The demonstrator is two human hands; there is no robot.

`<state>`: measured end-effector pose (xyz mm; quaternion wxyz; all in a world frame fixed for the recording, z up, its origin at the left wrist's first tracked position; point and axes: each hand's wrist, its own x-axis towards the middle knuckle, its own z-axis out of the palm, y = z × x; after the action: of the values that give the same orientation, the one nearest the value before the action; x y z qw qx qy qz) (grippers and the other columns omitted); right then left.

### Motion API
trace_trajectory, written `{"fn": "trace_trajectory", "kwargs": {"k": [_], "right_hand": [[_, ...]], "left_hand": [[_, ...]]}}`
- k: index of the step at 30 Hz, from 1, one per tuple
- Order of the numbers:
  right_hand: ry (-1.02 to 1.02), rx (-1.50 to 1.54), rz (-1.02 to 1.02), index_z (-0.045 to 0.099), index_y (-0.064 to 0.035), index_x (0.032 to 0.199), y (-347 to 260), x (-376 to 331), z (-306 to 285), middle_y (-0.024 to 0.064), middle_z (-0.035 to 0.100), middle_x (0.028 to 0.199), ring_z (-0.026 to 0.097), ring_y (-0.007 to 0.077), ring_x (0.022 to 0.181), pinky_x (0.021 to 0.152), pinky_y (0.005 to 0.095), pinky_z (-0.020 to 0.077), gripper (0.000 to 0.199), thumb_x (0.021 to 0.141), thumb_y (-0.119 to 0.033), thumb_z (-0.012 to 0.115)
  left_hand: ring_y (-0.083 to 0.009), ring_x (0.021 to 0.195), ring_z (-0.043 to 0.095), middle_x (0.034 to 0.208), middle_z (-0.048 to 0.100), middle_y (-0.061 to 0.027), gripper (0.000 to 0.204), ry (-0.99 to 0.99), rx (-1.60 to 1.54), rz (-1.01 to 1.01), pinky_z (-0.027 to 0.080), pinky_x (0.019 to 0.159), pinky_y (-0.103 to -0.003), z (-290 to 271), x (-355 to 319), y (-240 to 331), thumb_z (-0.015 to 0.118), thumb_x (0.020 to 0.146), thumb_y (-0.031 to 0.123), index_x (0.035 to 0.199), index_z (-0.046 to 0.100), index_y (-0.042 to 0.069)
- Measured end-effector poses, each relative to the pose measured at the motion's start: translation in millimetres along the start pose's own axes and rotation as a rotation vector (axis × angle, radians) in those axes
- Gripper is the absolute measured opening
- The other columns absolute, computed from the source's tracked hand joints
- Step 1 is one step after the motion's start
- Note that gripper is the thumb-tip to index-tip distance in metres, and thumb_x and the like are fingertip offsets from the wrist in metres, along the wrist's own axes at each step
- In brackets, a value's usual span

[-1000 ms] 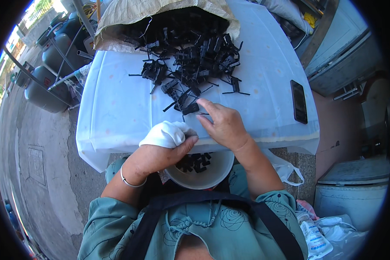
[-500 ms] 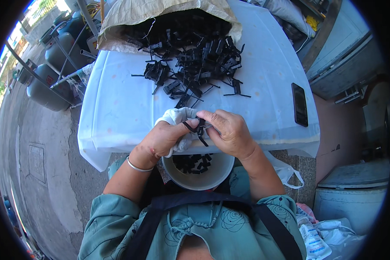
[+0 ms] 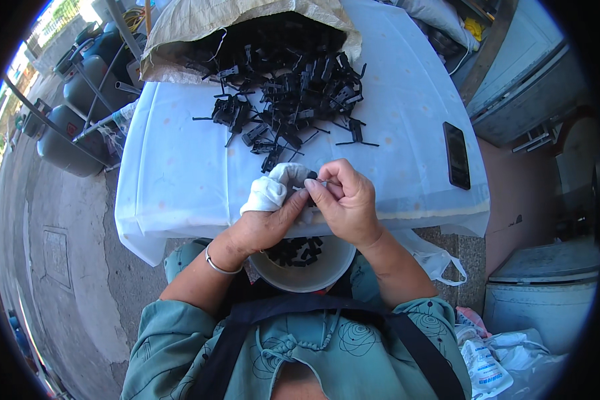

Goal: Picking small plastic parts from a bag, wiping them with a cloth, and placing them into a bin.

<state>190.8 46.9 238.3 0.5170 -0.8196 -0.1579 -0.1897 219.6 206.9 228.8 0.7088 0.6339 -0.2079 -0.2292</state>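
My left hand (image 3: 268, 225), its fingers covered by a white cloth glove (image 3: 267, 195), is closed at the near side of the table. It grips a small black plastic part (image 3: 312, 176), mostly hidden by the fingers. My right hand (image 3: 348, 205) meets it there, thumb and forefinger pinched at the part's edge; what lies inside that pinch is too small to make out. Beyond the hands spreads a tangled pile of black plastic parts (image 3: 293, 100) with thin arms. Below them, a round bowl (image 3: 301, 287) holds several short black pieces (image 3: 297, 252).
An open woven sack (image 3: 247, 23) lies at the table's far side, with the pile spilling from it. A phone (image 3: 456, 157) rests at the right on the white tablecloth (image 3: 180, 160). Grey gas cylinders (image 3: 70, 140) stand left; a plastic bag (image 3: 433, 257) hangs right of the bowl.
The black part, earlier showing its dangling arms between my hands, is now mostly hidden in the left fingers. My right hand has turned and drawn its fingertips into a pinch.
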Motion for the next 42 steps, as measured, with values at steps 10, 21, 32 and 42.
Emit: {"fn": "trace_trajectory", "kwargs": {"k": [10, 21, 32, 42], "right_hand": [[-0.16, 0.11, 0.106, 0.049, -0.0014, 0.081, 3, 2, -12, 0.0062, 0.051, 0.062, 0.045, 0.0135, 0.054, 0.051, 0.0274, 0.0398, 0.016, 0.089, -0.012, 0.058], [-0.086, 0.085, 0.176, 0.047, -0.0002, 0.076, 6, -3, 12, 0.0158, 0.047, 0.058, 0.042, 0.0257, 0.049, 0.048, 0.0335, 0.0383, 0.022, 0.092, -0.013, 0.053], [-0.356, -0.035, 0.139, 0.063, 0.0003, 0.097, 14, -1, -12, 0.005, 0.058, 0.071, 0.051, 0.0094, 0.061, 0.055, 0.0235, 0.0425, 0.014, 0.084, -0.007, 0.064], [-0.123, 0.087, 0.08, 0.059, -0.0019, 0.09, 5, 3, -14, 0.0035, 0.057, 0.069, 0.049, 0.0095, 0.056, 0.05, 0.0239, 0.0411, 0.016, 0.078, -0.002, 0.069]], "left_hand": [[-0.0025, 0.071, 0.043, 0.09, 0.05, 0.0004, 0.033, 0.104, 0.107, 0.062, 0.037, 0.059, -0.017, 3, -4, 4, 0.059, 0.084, -0.001, 0.114, 0.045, 0.001], [-0.0038, 0.059, 0.041, 0.069, 0.049, 0.0032, 0.028, 0.284, 0.527, 0.406, 0.036, 0.05, -0.02, 3, -2, -4, 0.06, 0.081, 0.001, 0.107, 0.053, -0.001], [-0.0069, 0.07, 0.046, 0.088, 0.054, -0.0021, 0.026, 0.186, 0.043, 0.163, 0.042, 0.061, -0.021, -16, -1, -4, 0.057, 0.089, 0.009, 0.112, 0.048, 0.001], [-0.0062, 0.075, 0.044, 0.091, 0.051, -0.0011, 0.037, -0.098, 0.014, 0.031, 0.04, 0.066, -0.02, -7, -2, 5, 0.043, 0.087, 0.007, 0.123, 0.043, 0.0]]}}
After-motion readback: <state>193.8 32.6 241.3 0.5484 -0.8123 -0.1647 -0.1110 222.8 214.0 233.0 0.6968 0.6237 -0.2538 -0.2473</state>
